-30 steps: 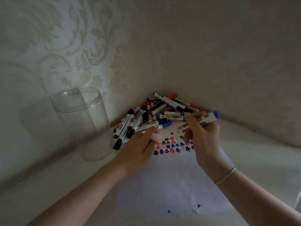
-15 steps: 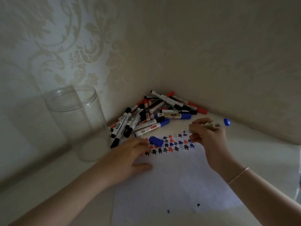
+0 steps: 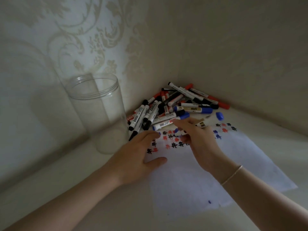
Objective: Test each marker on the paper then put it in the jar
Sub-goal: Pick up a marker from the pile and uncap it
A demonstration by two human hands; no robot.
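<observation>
The head view looks down into a wall corner where a white desk (image 3: pixel 50 180) meets patterned wallpaper (image 3: pixel 93 35). A sheet of paper (image 3: pixel 191 184) lies on the desk, its far part covered with rows of small black, red and blue marks (image 3: pixel 176 145). The left hand (image 3: pixel 138 155) lies flat on the paper's left edge, its fingers (image 3: pixel 150 135) stretched out and relaxed, thumb spread to the side, holding nothing. The right hand (image 3: pixel 198 139) is over the marked part of the paper with its fingers curled round a marker (image 3: pixel 200 125), which lies tilted across the hand, one end poking out past the knuckles toward the corner and the other pointing down-left at the paper; the tip itself is too blurred to tell whether it touches the sheet. A thin bracelet (image 3: pixel 232 175) circles the right wrist. A loose blue cap (image 3: pixel 220 115) lies on the desk just beyond the paper's far edge, near the right end of the pile of markers (image 3: pixel 175 105). That pile, a jumble of black, red and blue capped pens, fills the corner against the walls, just behind the hands. The clear jar (image 3: pixel 98 112) stands upright and lidless to the left of the pile, close to the left wall, with no marker visible inside it.
</observation>
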